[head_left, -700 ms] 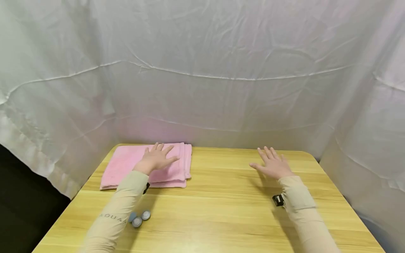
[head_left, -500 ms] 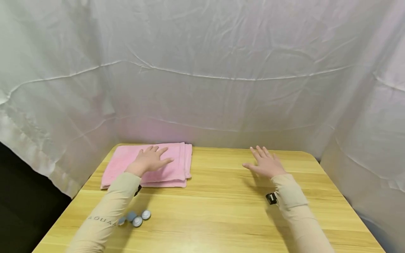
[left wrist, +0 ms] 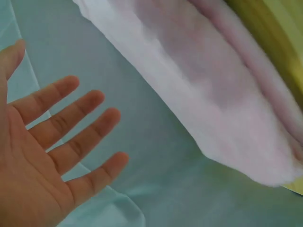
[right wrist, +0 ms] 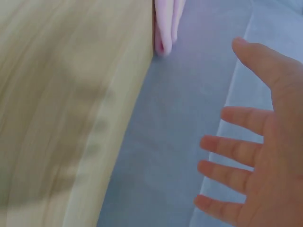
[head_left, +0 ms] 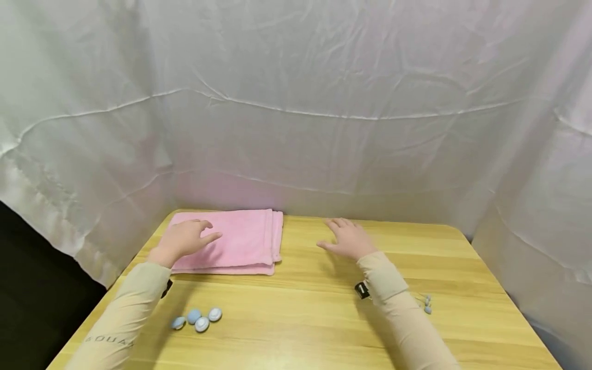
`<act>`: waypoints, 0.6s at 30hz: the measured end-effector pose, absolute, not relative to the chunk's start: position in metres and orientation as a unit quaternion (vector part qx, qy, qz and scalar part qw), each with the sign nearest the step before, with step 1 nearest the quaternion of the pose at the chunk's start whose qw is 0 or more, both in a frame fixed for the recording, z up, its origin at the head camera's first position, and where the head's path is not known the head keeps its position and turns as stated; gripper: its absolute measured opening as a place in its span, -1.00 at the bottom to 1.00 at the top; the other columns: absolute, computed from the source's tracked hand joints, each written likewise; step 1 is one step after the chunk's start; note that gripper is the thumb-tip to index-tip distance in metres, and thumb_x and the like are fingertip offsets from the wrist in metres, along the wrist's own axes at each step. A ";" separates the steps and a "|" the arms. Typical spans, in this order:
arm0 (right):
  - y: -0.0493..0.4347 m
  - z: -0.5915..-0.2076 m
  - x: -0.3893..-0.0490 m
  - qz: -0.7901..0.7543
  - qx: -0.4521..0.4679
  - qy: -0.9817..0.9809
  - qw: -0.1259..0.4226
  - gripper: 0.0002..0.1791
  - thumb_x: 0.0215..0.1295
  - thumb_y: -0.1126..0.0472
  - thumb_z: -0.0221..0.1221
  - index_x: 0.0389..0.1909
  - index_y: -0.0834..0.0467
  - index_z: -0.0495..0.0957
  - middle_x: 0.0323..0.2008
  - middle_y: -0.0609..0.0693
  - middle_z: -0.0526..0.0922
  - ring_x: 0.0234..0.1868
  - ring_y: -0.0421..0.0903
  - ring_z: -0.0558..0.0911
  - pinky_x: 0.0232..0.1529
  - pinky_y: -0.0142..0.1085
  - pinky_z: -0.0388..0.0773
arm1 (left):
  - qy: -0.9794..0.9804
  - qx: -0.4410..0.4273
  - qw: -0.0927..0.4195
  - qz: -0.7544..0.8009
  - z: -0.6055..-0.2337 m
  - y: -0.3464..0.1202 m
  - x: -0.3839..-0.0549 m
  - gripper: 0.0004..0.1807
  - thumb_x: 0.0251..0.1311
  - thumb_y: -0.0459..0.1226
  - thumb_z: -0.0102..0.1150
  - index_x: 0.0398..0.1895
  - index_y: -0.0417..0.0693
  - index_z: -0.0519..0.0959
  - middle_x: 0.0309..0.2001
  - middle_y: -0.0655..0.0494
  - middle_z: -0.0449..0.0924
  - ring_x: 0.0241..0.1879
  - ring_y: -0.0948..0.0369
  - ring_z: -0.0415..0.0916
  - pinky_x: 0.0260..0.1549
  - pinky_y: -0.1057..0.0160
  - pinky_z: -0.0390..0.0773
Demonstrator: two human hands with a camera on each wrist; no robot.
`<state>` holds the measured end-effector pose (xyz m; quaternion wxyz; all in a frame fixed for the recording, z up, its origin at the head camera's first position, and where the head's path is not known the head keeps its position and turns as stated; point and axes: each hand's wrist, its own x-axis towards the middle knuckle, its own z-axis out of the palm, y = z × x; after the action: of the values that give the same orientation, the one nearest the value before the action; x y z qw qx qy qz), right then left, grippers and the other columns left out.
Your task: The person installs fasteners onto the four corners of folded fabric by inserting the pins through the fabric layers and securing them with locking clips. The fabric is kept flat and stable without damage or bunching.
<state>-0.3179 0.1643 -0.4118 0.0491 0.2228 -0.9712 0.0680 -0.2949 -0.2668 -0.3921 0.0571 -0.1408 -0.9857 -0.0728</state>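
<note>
A folded pink towel lies at the back left of the wooden table. Over its left part hovers my left hand, fingers extended and spread, nothing held; the left wrist view shows the bare palm with the towel beyond the fingertips. My right hand is held above the table to the right of the towel, fingers apart and holding nothing. In the right wrist view its fingers are spread, and the towel's folded end shows at the top.
Several small blue-and-white round pieces sit at the front left of the wooden table. Tiny blue items lie to the right of my right forearm. A pale curtain surrounds the table's back and sides.
Both hands have moved left, the right hand closer to the towel and the left toward its left edge. The round pieces and the tiny blue items have come out from behind the sleeves.
</note>
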 end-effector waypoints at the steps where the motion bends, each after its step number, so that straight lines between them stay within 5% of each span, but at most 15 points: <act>1: 0.157 -0.413 -0.319 0.072 0.231 -0.969 0.053 -0.16 0.27 -0.36 0.05 0.44 0.04 0.23 0.37 0.17 0.38 0.38 0.23 0.34 0.34 0.20 0.26 | -0.985 -0.142 0.063 -0.076 -0.392 -0.271 -0.293 -0.40 0.31 0.17 0.01 0.04 -0.15 0.59 0.02 -0.16 0.66 0.02 -0.15 0.59 -0.02 -0.17 0.52; 10: 0.091 -0.421 -0.331 0.064 0.323 -0.942 0.061 -0.24 0.28 -0.30 0.10 0.38 0.05 0.33 0.32 0.10 0.45 0.34 0.11 0.43 0.35 0.05 0.32 | -0.988 -0.102 0.057 -0.098 -0.398 -0.317 -0.281 -0.49 0.31 0.08 0.07 0.02 -0.16 0.59 -0.03 -0.20 0.66 -0.07 -0.14 0.61 -0.15 -0.18 0.56; 18: 0.041 -0.430 -0.325 0.032 0.386 -0.921 0.033 -0.27 0.26 -0.26 0.16 0.38 -0.01 0.33 0.29 0.03 0.48 0.32 0.02 0.45 0.34 -0.08 0.37 | -0.991 -0.059 0.035 -0.111 -0.417 -0.357 -0.268 -0.45 0.30 0.01 0.09 0.02 -0.33 0.55 -0.03 -0.37 0.61 -0.02 -0.32 0.52 -0.07 -0.24 0.50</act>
<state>-0.3255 0.0405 -0.4302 0.0332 0.3861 -0.9213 0.0322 -0.2685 -0.3570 -0.4167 0.0352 -0.0593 -0.9914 -0.1113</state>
